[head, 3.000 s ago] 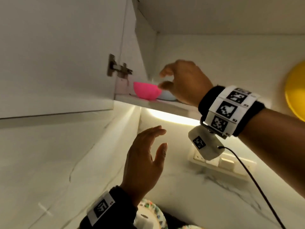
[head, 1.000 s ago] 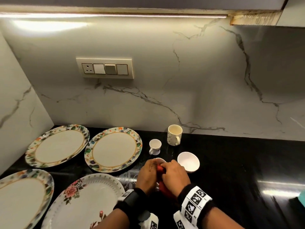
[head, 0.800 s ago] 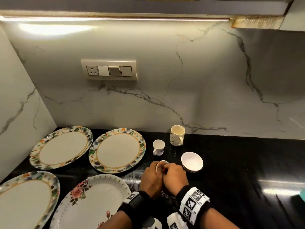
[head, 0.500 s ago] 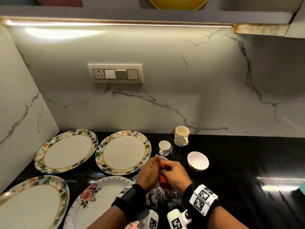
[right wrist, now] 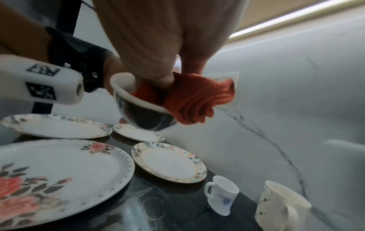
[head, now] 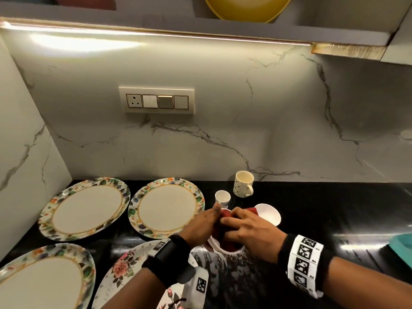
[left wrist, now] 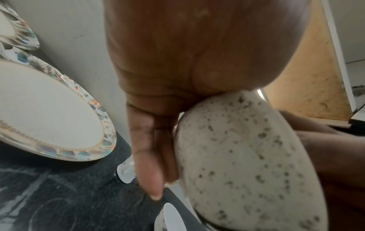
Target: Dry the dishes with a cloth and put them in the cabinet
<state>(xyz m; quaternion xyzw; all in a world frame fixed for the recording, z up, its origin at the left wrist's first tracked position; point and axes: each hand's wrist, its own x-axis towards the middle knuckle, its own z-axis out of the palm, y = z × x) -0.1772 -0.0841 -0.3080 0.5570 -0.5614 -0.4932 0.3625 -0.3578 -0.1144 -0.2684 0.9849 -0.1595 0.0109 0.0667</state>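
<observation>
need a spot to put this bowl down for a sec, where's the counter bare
The black counter right of the white bowl is bare up to the teal thing at the edge. The left is crowded: five plates, almost edge to edge. The small cup and mug fill the space behind the hands.

We see bare counter (head: 323, 215) open to our right; plates (head: 166, 207) crowd the left, while a small cup (head: 222, 197), mug (head: 243, 184) and white bowl (head: 268, 214) stand just ahead.
</observation>
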